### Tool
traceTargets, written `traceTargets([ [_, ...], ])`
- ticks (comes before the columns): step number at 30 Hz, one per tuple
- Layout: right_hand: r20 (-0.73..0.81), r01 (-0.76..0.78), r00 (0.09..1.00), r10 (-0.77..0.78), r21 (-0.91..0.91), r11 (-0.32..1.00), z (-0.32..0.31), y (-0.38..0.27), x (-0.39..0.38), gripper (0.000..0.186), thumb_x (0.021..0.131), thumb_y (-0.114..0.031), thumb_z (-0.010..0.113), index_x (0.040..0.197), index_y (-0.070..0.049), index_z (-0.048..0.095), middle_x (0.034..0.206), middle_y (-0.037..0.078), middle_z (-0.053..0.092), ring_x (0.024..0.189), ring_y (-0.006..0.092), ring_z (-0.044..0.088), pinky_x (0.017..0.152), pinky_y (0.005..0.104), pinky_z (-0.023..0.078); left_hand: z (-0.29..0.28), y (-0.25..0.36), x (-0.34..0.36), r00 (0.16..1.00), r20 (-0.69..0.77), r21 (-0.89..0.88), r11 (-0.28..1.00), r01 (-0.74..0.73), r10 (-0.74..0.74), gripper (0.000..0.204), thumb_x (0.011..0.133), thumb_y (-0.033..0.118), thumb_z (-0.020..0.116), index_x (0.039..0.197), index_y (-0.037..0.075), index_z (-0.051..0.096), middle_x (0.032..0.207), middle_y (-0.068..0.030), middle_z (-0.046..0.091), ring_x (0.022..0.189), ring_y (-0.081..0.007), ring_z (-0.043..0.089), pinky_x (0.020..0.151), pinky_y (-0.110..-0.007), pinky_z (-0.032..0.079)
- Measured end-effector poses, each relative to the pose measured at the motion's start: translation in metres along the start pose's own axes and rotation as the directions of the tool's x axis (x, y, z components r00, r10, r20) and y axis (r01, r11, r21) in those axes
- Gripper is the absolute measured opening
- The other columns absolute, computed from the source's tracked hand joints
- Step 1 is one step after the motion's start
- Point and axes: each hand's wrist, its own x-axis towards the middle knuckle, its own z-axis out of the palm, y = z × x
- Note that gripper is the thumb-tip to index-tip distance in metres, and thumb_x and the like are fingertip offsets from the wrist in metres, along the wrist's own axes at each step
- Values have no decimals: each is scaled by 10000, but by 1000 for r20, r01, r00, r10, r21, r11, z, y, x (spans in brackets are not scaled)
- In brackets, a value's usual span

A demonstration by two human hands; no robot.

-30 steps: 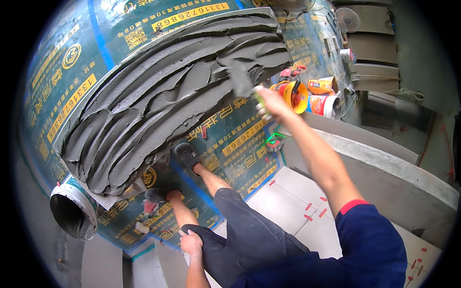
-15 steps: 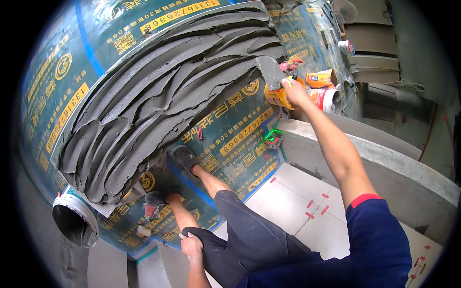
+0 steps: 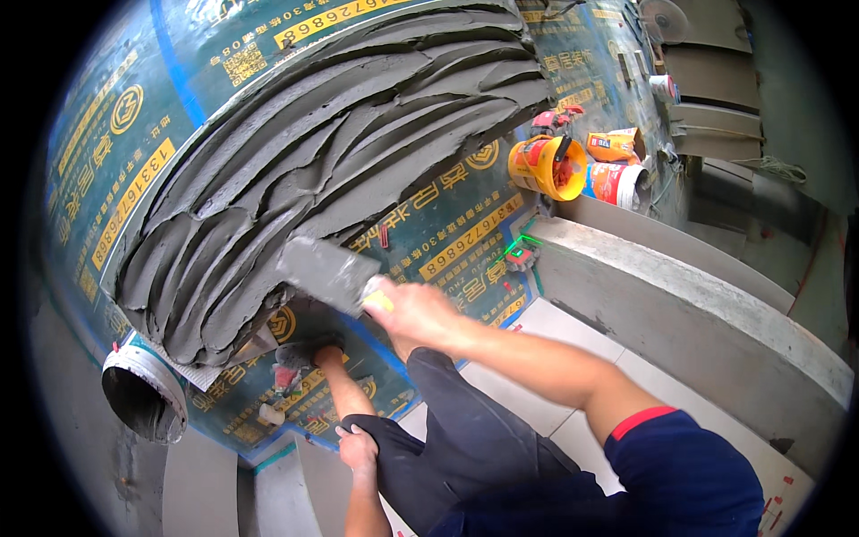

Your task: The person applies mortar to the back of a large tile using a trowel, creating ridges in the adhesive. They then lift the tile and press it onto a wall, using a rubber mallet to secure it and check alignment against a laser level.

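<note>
right hand's (image 3: 420, 315) got the putty knife (image 3: 329, 273), now nearer the left hand (image 3: 358, 448); mortar (image 3: 295, 161) spreading seemingly shifts with it; left's on a knee (image 3: 392, 437), can't tell how closed

Flr under green printed sheeting (image 3: 447, 234) w/ blue tape (image 3: 177, 72) strips; pale flr tiles (image 3: 562, 320) btm ctr. Low concrete ledge (image 3: 707, 313) along R side. Upper R: big flat slabs (image 3: 716, 85), round fan (image 3: 664, 21) nr them.

Green printed floor sheeting (image 3: 134, 67), mortar-coated slab (image 3: 358, 152), yellow bucket (image 3: 535, 164), orange bag (image 3: 612, 146), white cup-like piece (image 3: 271, 413)
</note>
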Motion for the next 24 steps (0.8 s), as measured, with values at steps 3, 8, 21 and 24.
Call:
traceTargets([
  [3,-76,-119,992,105,-215,969,-60,65,6,497,912,-499,484,1184,-84,511,851,199,681,777,376,674,675,487,538,-9,11,-3,1000,15,34,999,9,-9,584,955,391,400,1387,-3,398,1055,-250,647,956,-388,642,865,-465,492],
  [8,-445,-447,832,331,-183,876,-138,180,10,463,905,-498,528,1100,-79,543,894,212,674,840,395,656,722,493,511,-12,13,-1,1000,11,5,1000,-20,20,593,949,381,407,1379,-26,389,1042,-269,647,960,-398,637,868,-466,485],
  [21,-282,93,623,730,953,289,81,201,122,158,810,-108,677,787,-49,533,581,13,555,434,111,534,383,267,411,-38,24,6,999,-12,77,996,-42,43,575,954,354,426,1391,-16,383,1072,-265,633,972,-401,627,874,-466,483],
  [24,-154,-17,610,777,978,208,122,196,79,140,796,-85,661,784,-49,526,555,11,535,413,119,522,366,271,387,-39,23,6,999,10,107,993,-55,54,573,954,352,422,1388,-20,384,1072,-264,634,979,-401,625,873,-465,483],
])
